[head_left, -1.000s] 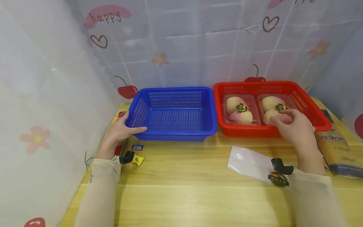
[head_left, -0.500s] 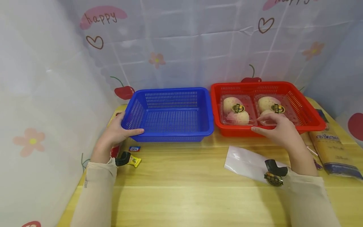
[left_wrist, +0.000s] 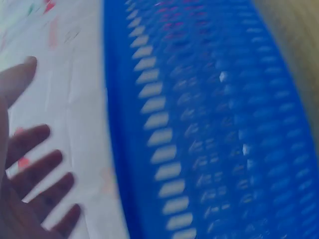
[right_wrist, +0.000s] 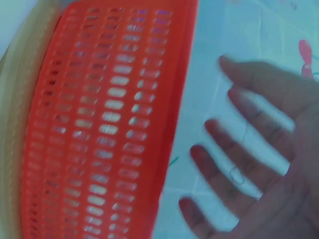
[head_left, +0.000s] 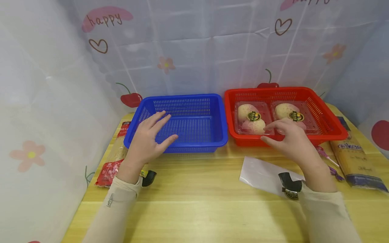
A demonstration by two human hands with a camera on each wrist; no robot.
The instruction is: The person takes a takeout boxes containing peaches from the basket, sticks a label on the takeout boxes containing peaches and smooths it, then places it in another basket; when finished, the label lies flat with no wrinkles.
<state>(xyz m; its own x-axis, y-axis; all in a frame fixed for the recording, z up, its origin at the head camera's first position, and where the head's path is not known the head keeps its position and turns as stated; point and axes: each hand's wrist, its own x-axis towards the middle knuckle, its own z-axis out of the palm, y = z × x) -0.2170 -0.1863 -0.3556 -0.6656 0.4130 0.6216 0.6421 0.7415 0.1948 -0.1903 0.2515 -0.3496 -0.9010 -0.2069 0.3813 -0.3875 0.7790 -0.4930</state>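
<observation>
I see my left hand with its fingers spread wide apart and straight. It holds nothing. It hangs over the near left corner of the blue plastic basket with the slotted walls. In the left wrist view the fingers are fanned out beside the blue wall, and I cannot tell if they touch it.

My right hand is loose too, fingers apart and a little bent, with nothing in it. It sits at the near rim of the red plastic basket with the slotted walls. The fingertips point at the see-through plastic box of pale pink round buns on the right. I cannot tell if they touch the box. In the right wrist view the fingers are spread out next to the red wall, apart from it.

I see nothing inside the blue basket. The red one has two boxes side by side: the one by my fingers, and a second see-through plastic box of buns on the left. Each has a round dark sticker on top.

The two baskets stand right next to each other on the yellow wooden table. A flat white plastic bag lies near my right wrist. A long red-ended packet lies left of the blue basket, and a long packet with a blue end lies right of the red one.
</observation>
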